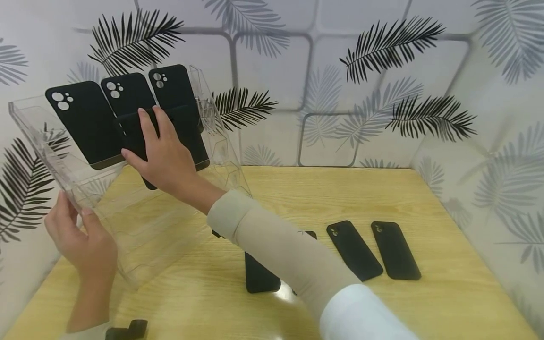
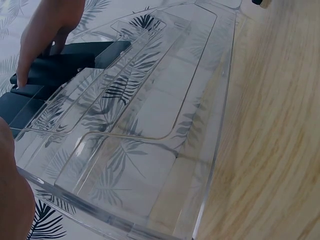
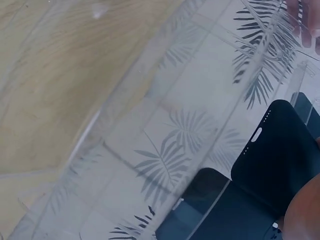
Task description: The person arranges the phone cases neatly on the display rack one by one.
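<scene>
A clear tiered acrylic display stand (image 1: 148, 231) leans over the left part of the table. My left hand (image 1: 85, 241) grips its left side edge near the lower end. Up in the top tier, black phone cases with camera cutouts sit in a row, such as the left case (image 1: 85, 123) and the middle case (image 1: 131, 92). My right hand (image 1: 163, 156) holds another black phone case (image 3: 275, 155) in front of that row, thumb on one side and fingers over its top. In the right wrist view this case overlaps a case (image 3: 215, 215) behind the clear tier.
On the wooden table (image 1: 297, 189), more black phone cases lie to the right, among them a tilted case (image 1: 354, 250) and the rightmost case (image 1: 396, 250). My right sleeve partly covers a nearer case (image 1: 260, 276). A leaf-patterned wall (image 1: 272, 132) stands behind.
</scene>
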Motion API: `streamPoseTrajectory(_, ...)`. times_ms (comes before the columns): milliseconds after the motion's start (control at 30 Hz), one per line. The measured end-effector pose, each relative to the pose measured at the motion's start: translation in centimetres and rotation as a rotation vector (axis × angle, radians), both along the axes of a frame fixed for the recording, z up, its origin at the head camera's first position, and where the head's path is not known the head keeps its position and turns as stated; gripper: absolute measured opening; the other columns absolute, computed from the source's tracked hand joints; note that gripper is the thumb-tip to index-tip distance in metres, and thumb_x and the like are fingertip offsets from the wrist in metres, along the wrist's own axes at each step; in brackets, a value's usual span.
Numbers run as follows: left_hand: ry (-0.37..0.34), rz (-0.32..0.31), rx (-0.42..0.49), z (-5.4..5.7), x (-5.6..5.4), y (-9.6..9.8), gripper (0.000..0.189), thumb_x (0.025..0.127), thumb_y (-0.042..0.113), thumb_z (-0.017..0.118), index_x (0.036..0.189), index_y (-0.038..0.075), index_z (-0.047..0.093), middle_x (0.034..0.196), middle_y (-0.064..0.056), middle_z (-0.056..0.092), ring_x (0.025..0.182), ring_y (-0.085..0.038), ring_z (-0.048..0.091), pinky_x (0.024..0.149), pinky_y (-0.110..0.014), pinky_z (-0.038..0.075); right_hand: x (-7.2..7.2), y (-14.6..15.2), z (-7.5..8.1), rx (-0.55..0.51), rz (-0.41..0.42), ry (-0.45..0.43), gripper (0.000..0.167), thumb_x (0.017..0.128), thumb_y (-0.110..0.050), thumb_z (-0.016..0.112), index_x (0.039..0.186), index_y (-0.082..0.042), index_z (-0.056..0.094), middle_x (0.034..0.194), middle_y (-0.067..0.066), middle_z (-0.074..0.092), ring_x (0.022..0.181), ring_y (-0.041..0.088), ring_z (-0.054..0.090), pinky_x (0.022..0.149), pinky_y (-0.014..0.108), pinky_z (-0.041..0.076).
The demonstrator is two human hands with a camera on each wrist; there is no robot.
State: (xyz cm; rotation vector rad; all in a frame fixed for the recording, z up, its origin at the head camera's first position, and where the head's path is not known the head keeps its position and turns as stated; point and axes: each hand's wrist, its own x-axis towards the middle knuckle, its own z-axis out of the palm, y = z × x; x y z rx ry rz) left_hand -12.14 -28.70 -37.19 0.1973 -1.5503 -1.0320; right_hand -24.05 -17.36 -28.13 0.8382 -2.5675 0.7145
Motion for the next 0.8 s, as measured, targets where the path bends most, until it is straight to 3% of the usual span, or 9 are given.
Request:
streamPoseTrajectory(133, -0.001, 0.002, -0.003, -0.1, 0.0, 0.0, 0.047, 0.096, -0.001, 0.047, 0.141, 0.007, 0.057, 0.122, 0.011, 0.05, 0.12, -0.01, 0.049, 0.109, -0.029, 0.048, -0.1, -0.3, -0.9, 0.004, 0.007, 0.04, 0.086, 0.099, -0.057, 0.05, 0.163, -0.021, 0.007, 0.17, 0.001, 0.002, 0.154, 0.008, 0.015, 0.063, 0.01, 0.048)
streamPoseTrajectory(233, -0.004, 0.0, -0.002, -0.1, 0.0, -0.1, 0.046, 0.096, -0.001, 0.047, 0.141, 0.007, 0.057, 0.122, 0.012, 0.049, 0.121, -0.011, 0.05, 0.109, -0.029, 0.048, -0.2, -0.4, -1.5, 0.032, 0.003, 0.093, 0.08, 0.101, -0.053, 0.048, 0.163, -0.017, 0.013, 0.169, 0.003, 0.008, 0.156, 0.012, 0.008, 0.089, 0.011, 0.052)
streamPoseTrajectory(300, 0.002, 0.004, 0.002, -0.2, 0.0, -0.1, 0.046, 0.096, 0.0, 0.048, 0.141, 0.007, 0.057, 0.122, 0.012, 0.049, 0.12, -0.011, 0.05, 0.108, -0.029, 0.048, -0.3, -0.4, -1.8, 0.054, -0.001, 0.126, 0.076, 0.102, -0.05, 0.046, 0.162, -0.014, 0.016, 0.169, 0.005, 0.011, 0.157, 0.013, 0.003, 0.107, 0.011, 0.042)
streamPoseTrajectory(367, 0.009, 0.008, 0.005, -0.2, -0.1, 0.0, 0.045, 0.096, 0.0, 0.048, 0.14, 0.007, 0.058, 0.121, 0.012, 0.05, 0.12, -0.012, 0.051, 0.108, -0.029, 0.048, -0.4, -0.3, -2.1, 0.076, 0.001, 0.156, 0.073, 0.104, -0.047, 0.045, 0.162, -0.012, 0.018, 0.169, 0.006, 0.012, 0.158, 0.015, 0.0, 0.118, 0.013, 0.026)
streamPoseTrajectory(433, 0.011, 0.008, 0.006, -0.2, -0.1, 0.0, 0.045, 0.096, 0.0, 0.048, 0.14, 0.007, 0.058, 0.121, 0.012, 0.049, 0.12, -0.012, 0.051, 0.108, -0.029, 0.048, -0.6, -0.3, -2.5, 0.092, 0.008, 0.171, 0.071, 0.104, -0.045, 0.045, 0.161, -0.01, 0.019, 0.169, 0.007, 0.011, 0.158, 0.017, -0.002, 0.12, 0.014, 0.015)
streamPoseTrajectory(533, 0.006, 0.0, 0.006, -0.2, -0.1, 0.0, 0.045, 0.097, 0.0, 0.048, 0.14, 0.007, 0.057, 0.12, 0.013, 0.048, 0.12, -0.013, 0.051, 0.109, -0.03, 0.048, -0.8, 0.0, -3.0, 0.12, 0.009, 0.194, 0.07, 0.105, -0.044, 0.044, 0.161, -0.009, 0.021, 0.17, 0.008, 0.008, 0.157, 0.018, -0.005, 0.121, 0.014, 0.009)
streamPoseTrajectory(633, 0.005, -0.002, 0.007, -0.1, -0.1, 0.0, 0.045, 0.097, 0.0, 0.048, 0.14, 0.007, 0.057, 0.119, 0.013, 0.048, 0.12, -0.013, 0.051, 0.109, -0.03, 0.048, -0.8, 0.3, -3.4, 0.14, 0.015, 0.194, 0.068, 0.106, -0.045, 0.043, 0.16, -0.009, 0.023, 0.17, 0.008, 0.006, 0.157, 0.018, -0.008, 0.121, 0.014, 0.01)
streamPoseTrajectory(800, 0.011, 0.006, 0.009, -0.1, -0.1, 0.0, 0.045, 0.096, 0.0, 0.048, 0.14, 0.007, 0.058, 0.119, 0.012, 0.048, 0.119, -0.012, 0.051, 0.108, -0.029, 0.048, -0.3, 1.2, -4.2, 0.151, 0.033, 0.208, 0.065, 0.105, -0.045, 0.044, 0.158, -0.011, 0.031, 0.169, 0.009, 0.014, 0.158, 0.02, 0.003, 0.123, 0.017, 0.017)
